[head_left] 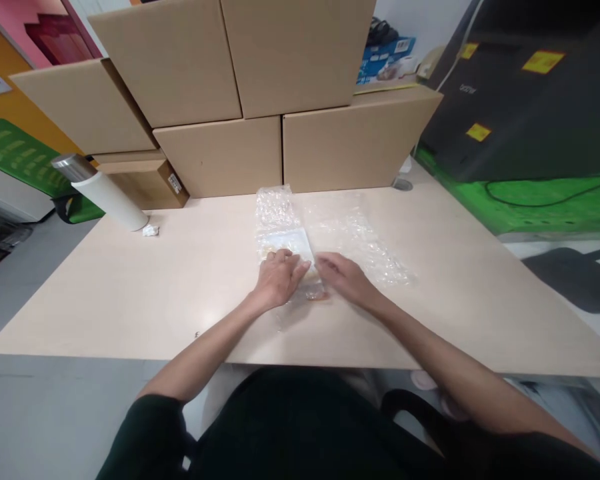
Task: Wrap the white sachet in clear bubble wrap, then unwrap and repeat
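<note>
A flat, pale item [300, 241] lies on bubble wrap [275, 208] near the middle of the table. My left hand [279, 275] rests on the item with its fingers spread and the thumb toward the right edge. Beside that right edge is my right hand [344, 275], its fingers curled together and blurred; whatever they may hold is too small to make out. More clear bubble wrap [375, 250] spreads over the table to the right. A small orange-brown piece [320, 297] shows under the plastic at the near end.
Cardboard boxes [220, 157] are stacked along the back of the pale table [130, 300]. A white bottle [111, 199] with a steel cap stands at the back left, a crumpled white scrap [151, 231] beside it. A clear roll [403, 184] lies at the back right.
</note>
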The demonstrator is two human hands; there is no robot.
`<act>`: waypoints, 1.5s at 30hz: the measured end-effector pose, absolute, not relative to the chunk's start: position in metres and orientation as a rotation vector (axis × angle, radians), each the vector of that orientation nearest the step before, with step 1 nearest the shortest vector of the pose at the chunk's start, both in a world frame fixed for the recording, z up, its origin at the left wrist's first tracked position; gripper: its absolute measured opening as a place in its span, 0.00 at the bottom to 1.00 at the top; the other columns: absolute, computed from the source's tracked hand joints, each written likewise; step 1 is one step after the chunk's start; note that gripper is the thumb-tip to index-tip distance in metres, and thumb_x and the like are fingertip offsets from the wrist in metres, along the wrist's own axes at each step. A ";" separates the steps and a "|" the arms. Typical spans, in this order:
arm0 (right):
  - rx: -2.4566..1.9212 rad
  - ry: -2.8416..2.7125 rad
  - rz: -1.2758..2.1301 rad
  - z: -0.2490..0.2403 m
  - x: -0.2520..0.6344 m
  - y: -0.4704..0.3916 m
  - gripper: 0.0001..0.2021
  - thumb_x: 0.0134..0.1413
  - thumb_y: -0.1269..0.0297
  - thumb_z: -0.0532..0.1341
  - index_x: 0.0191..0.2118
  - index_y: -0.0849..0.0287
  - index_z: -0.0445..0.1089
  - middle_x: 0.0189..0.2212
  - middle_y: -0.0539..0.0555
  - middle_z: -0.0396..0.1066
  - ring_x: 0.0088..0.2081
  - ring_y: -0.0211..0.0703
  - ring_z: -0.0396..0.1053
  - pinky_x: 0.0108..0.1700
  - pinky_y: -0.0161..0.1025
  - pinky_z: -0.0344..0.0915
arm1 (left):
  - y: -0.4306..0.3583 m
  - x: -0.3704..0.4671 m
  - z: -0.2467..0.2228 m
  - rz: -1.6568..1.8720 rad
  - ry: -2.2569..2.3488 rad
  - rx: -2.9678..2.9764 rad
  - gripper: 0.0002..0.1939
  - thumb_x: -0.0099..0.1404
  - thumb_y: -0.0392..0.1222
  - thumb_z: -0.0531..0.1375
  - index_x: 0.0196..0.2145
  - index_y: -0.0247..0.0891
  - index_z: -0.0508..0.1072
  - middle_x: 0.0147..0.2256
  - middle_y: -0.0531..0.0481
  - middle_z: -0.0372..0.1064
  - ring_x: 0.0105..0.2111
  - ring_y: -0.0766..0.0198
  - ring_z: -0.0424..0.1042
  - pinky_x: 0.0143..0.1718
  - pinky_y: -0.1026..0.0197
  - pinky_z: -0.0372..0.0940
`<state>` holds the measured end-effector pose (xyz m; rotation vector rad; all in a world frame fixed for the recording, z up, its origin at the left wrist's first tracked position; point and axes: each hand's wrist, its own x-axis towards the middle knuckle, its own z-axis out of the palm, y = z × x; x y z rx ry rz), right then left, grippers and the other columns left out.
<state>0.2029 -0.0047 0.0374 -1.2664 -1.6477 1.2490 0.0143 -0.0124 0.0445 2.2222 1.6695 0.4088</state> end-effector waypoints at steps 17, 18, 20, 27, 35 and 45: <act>-1.171 -1.960 1.157 0.049 0.171 0.014 0.25 0.67 0.41 0.45 0.42 0.52 0.72 0.39 0.56 0.75 0.44 0.52 0.71 0.53 0.52 0.63 | -0.017 -0.025 0.045 1.257 1.527 0.967 0.34 0.67 0.59 0.57 0.63 0.38 0.57 0.55 0.37 0.68 0.48 0.54 0.74 0.47 0.54 0.69; -1.175 -1.872 1.248 0.051 0.175 0.014 0.25 0.66 0.39 0.47 0.44 0.51 0.73 0.42 0.55 0.75 0.45 0.52 0.71 0.52 0.51 0.64 | -0.018 -0.019 0.050 1.297 1.484 1.005 0.33 0.68 0.61 0.56 0.62 0.39 0.58 0.55 0.37 0.68 0.47 0.55 0.74 0.45 0.56 0.69; -1.154 -1.676 1.399 0.051 0.184 0.016 0.24 0.63 0.38 0.51 0.48 0.49 0.74 0.48 0.54 0.75 0.48 0.51 0.71 0.52 0.49 0.65 | -0.018 -0.003 0.061 1.330 1.385 1.151 0.29 0.69 0.62 0.52 0.58 0.39 0.63 0.57 0.38 0.67 0.48 0.56 0.73 0.45 0.56 0.69; -0.991 -1.221 1.593 0.042 0.231 0.020 0.25 0.56 0.39 0.59 0.48 0.53 0.76 0.42 0.54 0.77 0.43 0.48 0.73 0.48 0.45 0.69 | 0.001 0.064 0.055 1.012 1.215 1.922 0.23 0.73 0.54 0.49 0.60 0.46 0.68 0.68 0.46 0.56 0.67 0.49 0.54 0.66 0.42 0.48; -1.464 -1.687 0.544 0.021 0.306 0.018 0.18 0.58 0.52 0.57 0.42 0.59 0.78 0.44 0.62 0.76 0.49 0.55 0.71 0.56 0.54 0.62 | 0.015 0.121 0.029 0.359 1.413 2.382 0.26 0.73 0.51 0.48 0.66 0.50 0.62 0.71 0.50 0.48 0.70 0.39 0.42 0.64 0.34 0.42; -1.839 -1.830 0.512 0.014 0.309 0.060 0.23 0.64 0.54 0.52 0.55 0.66 0.70 0.47 0.66 0.76 0.51 0.56 0.72 0.52 0.48 0.64 | 0.015 0.137 0.018 0.273 1.505 2.465 0.26 0.73 0.49 0.49 0.66 0.48 0.63 0.71 0.49 0.48 0.70 0.38 0.44 0.65 0.34 0.43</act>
